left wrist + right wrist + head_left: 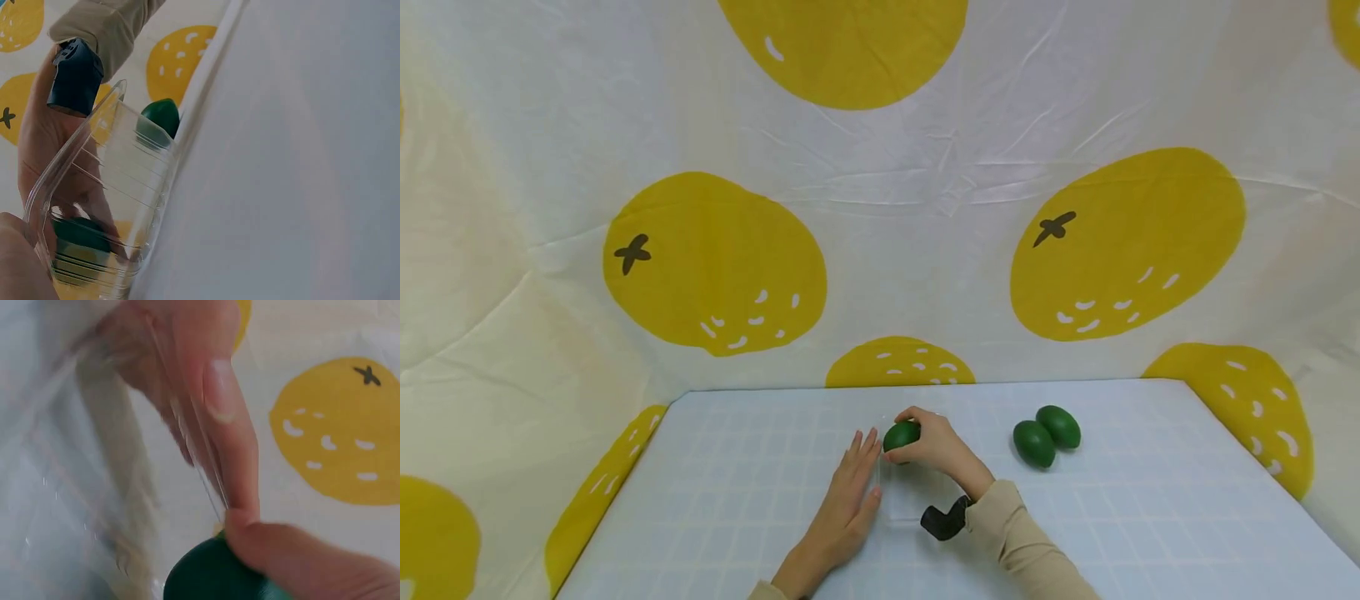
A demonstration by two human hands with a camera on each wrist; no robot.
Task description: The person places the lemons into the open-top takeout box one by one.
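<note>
Fingers of the right hand clasp a green avocado over the clear tub, steadied by the flat left hand; lowering it inside likely follows.

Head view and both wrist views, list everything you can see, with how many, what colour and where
green egg-shaped fruit in hand: 1, dark green, mid-table, at the clear container
green egg-shaped fruits on table: 2, dark green, side by side and touching, right of the hands
clear plastic container: 1, transparent, ribbed, between the two hands
table: 1, pale blue with white grid lines
backdrop cloth: 1, white with big yellow fruit prints, behind and to both sides of the table
wrist-worn camera: 1, black, on the right wrist
sleeve: 1, beige, right forearm
left hand: 1, fingers straight, flat against the container's side
right hand: 1, fingers curled round the held fruit
</note>
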